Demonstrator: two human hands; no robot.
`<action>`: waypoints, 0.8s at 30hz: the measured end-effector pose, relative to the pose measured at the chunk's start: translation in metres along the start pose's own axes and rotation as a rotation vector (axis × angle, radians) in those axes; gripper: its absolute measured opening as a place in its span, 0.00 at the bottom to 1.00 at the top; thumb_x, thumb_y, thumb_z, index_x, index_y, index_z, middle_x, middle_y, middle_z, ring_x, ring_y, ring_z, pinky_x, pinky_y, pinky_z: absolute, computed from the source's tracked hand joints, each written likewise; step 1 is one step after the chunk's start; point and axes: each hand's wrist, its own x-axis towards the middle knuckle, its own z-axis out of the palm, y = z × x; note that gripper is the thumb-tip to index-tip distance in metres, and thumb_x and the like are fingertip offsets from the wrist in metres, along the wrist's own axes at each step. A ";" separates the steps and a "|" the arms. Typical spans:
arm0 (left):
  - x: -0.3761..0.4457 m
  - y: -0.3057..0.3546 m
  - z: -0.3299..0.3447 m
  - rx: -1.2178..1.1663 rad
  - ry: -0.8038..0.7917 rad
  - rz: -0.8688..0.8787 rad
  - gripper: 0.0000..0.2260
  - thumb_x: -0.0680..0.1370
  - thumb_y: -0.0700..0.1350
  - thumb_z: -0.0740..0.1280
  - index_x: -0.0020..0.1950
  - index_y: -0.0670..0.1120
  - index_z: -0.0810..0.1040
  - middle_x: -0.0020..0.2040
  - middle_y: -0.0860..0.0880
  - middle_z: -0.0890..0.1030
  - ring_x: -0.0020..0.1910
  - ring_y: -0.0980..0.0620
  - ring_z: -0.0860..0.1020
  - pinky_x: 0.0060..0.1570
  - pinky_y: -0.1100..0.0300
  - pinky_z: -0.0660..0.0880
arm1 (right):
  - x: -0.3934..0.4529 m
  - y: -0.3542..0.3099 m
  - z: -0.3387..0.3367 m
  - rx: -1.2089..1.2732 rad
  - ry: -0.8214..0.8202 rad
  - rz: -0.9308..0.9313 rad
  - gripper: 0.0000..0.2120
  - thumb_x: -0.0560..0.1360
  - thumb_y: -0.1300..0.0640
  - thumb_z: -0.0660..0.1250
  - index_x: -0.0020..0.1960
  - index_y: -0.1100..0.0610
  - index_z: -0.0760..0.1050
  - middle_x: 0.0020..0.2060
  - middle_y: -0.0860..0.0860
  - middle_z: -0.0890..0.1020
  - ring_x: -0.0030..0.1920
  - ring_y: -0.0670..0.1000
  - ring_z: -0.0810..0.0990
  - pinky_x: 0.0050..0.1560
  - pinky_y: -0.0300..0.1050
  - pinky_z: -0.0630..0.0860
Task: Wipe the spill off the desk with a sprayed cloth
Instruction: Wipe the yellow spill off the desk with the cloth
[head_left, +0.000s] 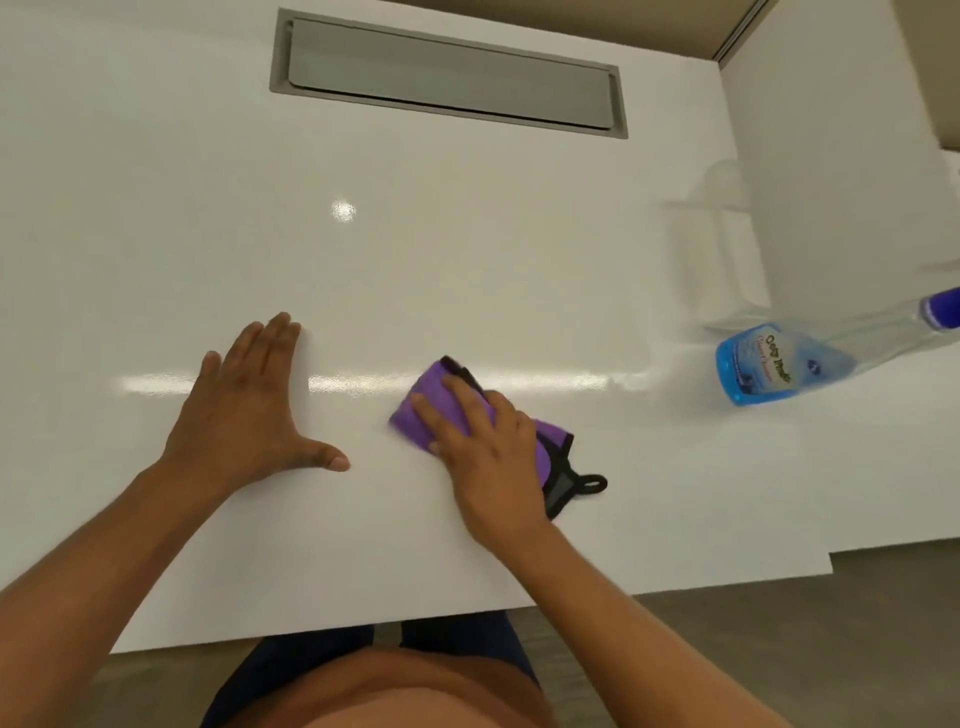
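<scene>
A folded purple cloth (422, 410) with black trim and a black loop lies on the glossy white desk (467, 249). My right hand (488, 447) presses flat on top of it, fingers spread over the purple fabric. My left hand (249, 405) rests palm down on the bare desk to the left of the cloth, fingers apart, holding nothing. A clear spray bottle (810, 353) of blue liquid with a blue label stands at the right edge of the desk, apart from both hands. No spill is visible on the shiny surface.
A grey rectangular cable hatch (447, 78) is set into the desk at the back. A white partition wall (841, 156) rises at the right. The desk's front edge runs just in front of my body, with a step at the lower right.
</scene>
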 end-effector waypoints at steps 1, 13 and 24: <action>0.001 0.000 0.000 0.001 -0.003 0.004 0.77 0.52 0.82 0.74 0.88 0.46 0.44 0.90 0.49 0.47 0.88 0.46 0.47 0.84 0.38 0.55 | -0.018 0.006 0.002 0.001 -0.021 -0.011 0.30 0.80 0.52 0.70 0.79 0.39 0.64 0.79 0.51 0.67 0.69 0.63 0.70 0.64 0.60 0.72; 0.003 -0.006 0.002 0.083 -0.027 0.035 0.74 0.52 0.89 0.62 0.89 0.54 0.43 0.89 0.49 0.41 0.88 0.45 0.44 0.84 0.39 0.55 | 0.139 0.161 -0.054 -0.038 0.064 0.488 0.23 0.87 0.47 0.56 0.82 0.43 0.63 0.83 0.52 0.60 0.74 0.63 0.66 0.68 0.62 0.67; -0.022 -0.045 -0.002 0.001 0.085 0.075 0.70 0.54 0.89 0.61 0.89 0.54 0.46 0.89 0.51 0.40 0.88 0.45 0.41 0.86 0.38 0.45 | 0.045 -0.045 -0.010 0.052 -0.090 -0.100 0.24 0.83 0.51 0.66 0.78 0.42 0.70 0.79 0.52 0.69 0.71 0.64 0.71 0.67 0.61 0.72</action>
